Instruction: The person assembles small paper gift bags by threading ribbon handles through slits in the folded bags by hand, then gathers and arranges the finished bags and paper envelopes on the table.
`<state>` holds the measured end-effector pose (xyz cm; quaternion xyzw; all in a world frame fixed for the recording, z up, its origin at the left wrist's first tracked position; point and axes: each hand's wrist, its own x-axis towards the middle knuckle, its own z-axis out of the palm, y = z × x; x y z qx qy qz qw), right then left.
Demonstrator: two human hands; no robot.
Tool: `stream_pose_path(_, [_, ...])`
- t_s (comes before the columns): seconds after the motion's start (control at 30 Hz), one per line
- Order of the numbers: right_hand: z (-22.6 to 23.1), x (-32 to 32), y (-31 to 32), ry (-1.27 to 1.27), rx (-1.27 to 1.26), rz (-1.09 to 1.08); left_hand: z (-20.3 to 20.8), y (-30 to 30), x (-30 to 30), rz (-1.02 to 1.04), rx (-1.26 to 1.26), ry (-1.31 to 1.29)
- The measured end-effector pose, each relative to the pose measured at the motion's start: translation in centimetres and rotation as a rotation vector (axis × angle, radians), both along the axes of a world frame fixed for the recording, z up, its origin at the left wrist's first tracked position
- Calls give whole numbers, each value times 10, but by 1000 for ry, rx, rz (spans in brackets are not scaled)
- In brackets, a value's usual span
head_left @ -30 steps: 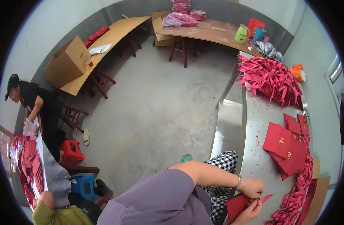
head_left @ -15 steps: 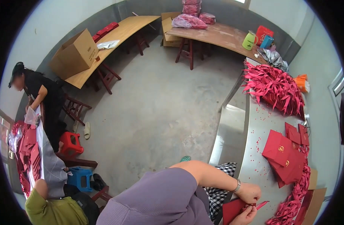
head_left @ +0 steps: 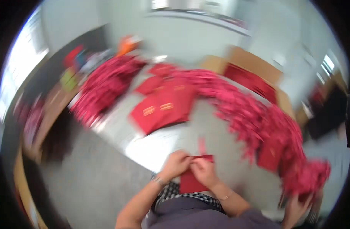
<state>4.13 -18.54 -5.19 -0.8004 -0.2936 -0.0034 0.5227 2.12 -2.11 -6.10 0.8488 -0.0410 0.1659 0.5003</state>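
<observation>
A red paper envelope [head_left: 192, 184] hangs upright in front of me, just at the near edge of the metal table [head_left: 217, 131]. My left hand [head_left: 177, 164] pinches at the left part of its top edge. My right hand [head_left: 204, 171] lies across its upper face, fingers closed at the same edge, the fingertips of both hands nearly meeting. Past the envelope a short pink ribbon end [head_left: 201, 145] sticks out. Blur hides what exactly lies between my fingertips. Beyond my hands, several flat red envelopes [head_left: 163, 107] with gold marks are fanned on the table.
A long heap of pink-ribboned red pieces [head_left: 240, 107] curves along the right; another pile [head_left: 108, 86] lies at the far left. Behind stands an open cardboard box [head_left: 255, 63] with red contents. Another person's hand [head_left: 297, 210] touches the heap's near right end.
My view has swung to the right, bringing the table, heap and box in front of me. Both hands remain at the envelope's top edge. Another person's hand has come into view.
</observation>
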Motion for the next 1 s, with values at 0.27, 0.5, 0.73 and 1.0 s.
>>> stream_pose_path(0.27, [17,0,-24,-94,-50,-16,21,-25,5,-21,-90,25])
stream_pose_path(0.5, [19,-3,-16,-146,-68,1,20,-16,2,-1,-102,-4])
stream_pose_path(0.73, [23,1,-16,-93,-126,-7,25,-18,2,-2,-67,32])
stream_pose_path(1.0, [27,0,-10,-29,-137,6,25,-11,0,-33,-91,-10])
